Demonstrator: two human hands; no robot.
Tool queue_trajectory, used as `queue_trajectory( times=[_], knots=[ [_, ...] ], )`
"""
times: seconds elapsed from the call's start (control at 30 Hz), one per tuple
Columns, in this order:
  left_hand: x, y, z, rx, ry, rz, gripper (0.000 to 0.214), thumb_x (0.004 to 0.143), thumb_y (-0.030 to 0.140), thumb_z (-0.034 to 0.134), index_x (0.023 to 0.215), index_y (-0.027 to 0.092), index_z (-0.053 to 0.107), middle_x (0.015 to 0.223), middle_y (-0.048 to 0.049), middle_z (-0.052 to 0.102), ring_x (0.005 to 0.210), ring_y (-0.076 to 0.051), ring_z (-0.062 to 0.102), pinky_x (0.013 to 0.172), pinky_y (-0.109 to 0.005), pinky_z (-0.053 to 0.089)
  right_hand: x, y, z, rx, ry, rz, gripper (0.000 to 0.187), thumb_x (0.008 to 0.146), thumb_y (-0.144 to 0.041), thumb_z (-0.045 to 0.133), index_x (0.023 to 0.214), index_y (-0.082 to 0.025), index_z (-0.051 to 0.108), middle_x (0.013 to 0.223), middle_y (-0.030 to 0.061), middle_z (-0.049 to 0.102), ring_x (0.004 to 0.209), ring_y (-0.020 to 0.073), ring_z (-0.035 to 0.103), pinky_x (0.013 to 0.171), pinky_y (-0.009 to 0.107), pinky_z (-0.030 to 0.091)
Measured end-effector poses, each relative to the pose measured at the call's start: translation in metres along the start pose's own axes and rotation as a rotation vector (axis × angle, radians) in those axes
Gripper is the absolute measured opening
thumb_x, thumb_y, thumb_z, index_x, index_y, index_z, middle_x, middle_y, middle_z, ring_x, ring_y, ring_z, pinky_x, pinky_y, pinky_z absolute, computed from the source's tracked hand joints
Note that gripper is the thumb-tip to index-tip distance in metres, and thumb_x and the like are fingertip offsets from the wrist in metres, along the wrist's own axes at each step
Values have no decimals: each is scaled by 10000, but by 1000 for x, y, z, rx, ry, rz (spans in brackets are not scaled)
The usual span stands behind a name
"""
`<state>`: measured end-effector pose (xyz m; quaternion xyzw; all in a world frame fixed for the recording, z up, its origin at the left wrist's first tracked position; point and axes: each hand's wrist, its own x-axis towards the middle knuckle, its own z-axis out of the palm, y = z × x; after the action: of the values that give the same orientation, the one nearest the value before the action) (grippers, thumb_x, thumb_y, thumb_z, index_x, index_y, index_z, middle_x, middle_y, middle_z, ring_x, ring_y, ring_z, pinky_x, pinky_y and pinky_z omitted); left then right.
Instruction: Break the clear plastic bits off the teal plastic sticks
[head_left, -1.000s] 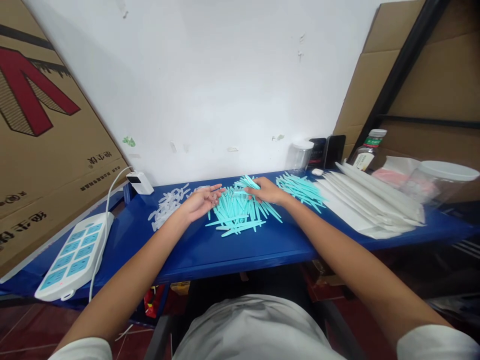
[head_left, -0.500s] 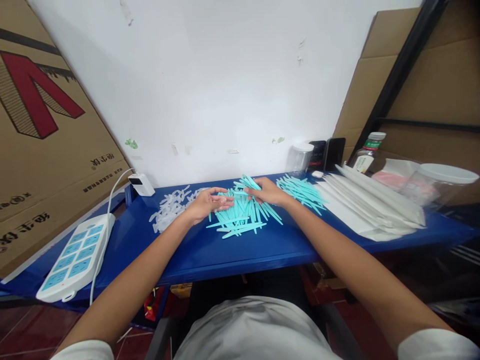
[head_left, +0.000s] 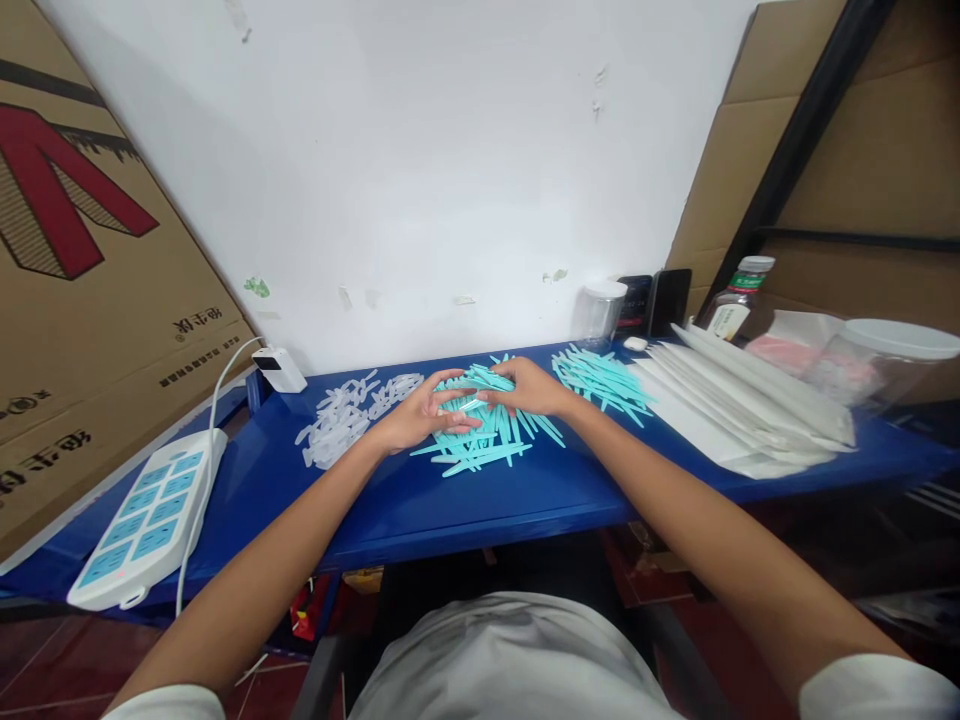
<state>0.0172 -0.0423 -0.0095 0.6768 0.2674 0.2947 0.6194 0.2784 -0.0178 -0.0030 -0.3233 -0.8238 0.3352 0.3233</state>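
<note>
Turquoise sticks (head_left: 499, 432) form two heaps on one blue table (head_left: 465, 512).

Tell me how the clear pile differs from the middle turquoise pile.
The clear pile is whitish and see-through; the turquoise pile looks solid blue-green. The clear pile's pieces look shorter than the turquoise pile's pointed sticks. The right hand covers part of the turquoise pile, none of the clear pile. Both lie jumbled on the blue table.

We log turquoise sticks (head_left: 486, 456), milky-white pieces (head_left: 334, 433), blue table (head_left: 480, 507), white power strip (head_left: 148, 522) with light-blue socket panels (head_left: 154, 506), brown carton (head_left: 112, 310) printed red and black with hatching, white wall (head_left: 435, 180), greyish-white shirt (head_left: 510, 650).
</note>
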Motion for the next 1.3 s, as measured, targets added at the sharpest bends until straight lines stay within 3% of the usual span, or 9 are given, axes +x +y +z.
queue_trajectory(
  times=[0.4, 0.6, 0.7, 0.87, 0.97, 1.07, 1.17, 1.3],
  knots=[
    [1, -3, -2, -1, 7, 1, 768, 886, 270, 783, 1531, 311, 367, 1632, -237, 370, 1142, -318, 723, 1029, -536, 556, -2, -5, -3, 14, -31, 16, 362, 861, -511, 721, 874, -149, 714, 751, 37, 756, 473, 127, 628, 469, 243, 491],
    [1, -3, 2, -8, 15, -20, 812, 866, 290, 807, 1538, 300, 352, 1555, -223, 479, 1132, -326, 726, 1021, -520, 564, -3, -9, 4, 29, -90, -1, 353, 859, -503, 720, 798, -156, 692, 730, 18, 744, 493, 141, 643, 495, 253, 497],
    [1, -2, 5, -2, 46, -38, 820, 854, 299, 820, 1534, 296, 361, 1518, -217, 517, 1101, -323, 737, 984, -515, 586, -3, -11, 5, 31, -94, -12, 357, 867, -501, 714, 761, -163, 671, 682, 1, 716, 498, 148, 651, 502, 254, 497],
    [5, -7, 5, -24, 178, -37, 674, 886, 426, 776, 1437, 241, 435, 1409, -198, 614, 1005, -268, 757, 880, -452, 627, -1, -8, 6, 59, -59, 17, 393, 871, -544, 706, 874, -151, 717, 749, 32, 747, 500, 152, 648, 498, 266, 505],
    [8, -10, 2, -3, 284, -40, 613, 881, 494, 758, 1355, 205, 497, 1272, -176, 675, 804, -192, 744, 649, -315, 616, 1, -4, 5, 84, 7, 39, 434, 861, -581, 709, 881, -148, 708, 765, 46, 759, 485, 153, 639, 473, 262, 484],
    [11, -11, -3, 34, 443, -12, 504, 884, 548, 727, 1183, 164, 593, 949, -77, 683, 486, -59, 518, 392, -176, 356, 3, -1, 3, 111, 66, 42, 444, 861, -592, 702, 838, -149, 688, 778, 52, 765, 480, 157, 642, 481, 267, 490],
    [12, -9, -5, 81, 490, -25, 477, 924, 615, 627, 1044, 153, 642, 715, 14, 556, 408, -30, 280, 378, -187, 183, 4, 3, 2, 125, 144, 46, 440, 850, -589, 716, 867, -151, 686, 791, 52, 769, 485, 160, 647, 507, 273, 511],
    [12, -7, -3, 359, 417, 39, 534, 934, 661, 559, 899, 146, 692, 609, 16, 511, 454, -83, 353, 435, -231, 252, 4, 4, 2, 110, 187, 55, 444, 837, -596, 730, 880, -156, 681, 808, 52, 773, 495, 164, 652, 531, 280, 521]
  ],
)
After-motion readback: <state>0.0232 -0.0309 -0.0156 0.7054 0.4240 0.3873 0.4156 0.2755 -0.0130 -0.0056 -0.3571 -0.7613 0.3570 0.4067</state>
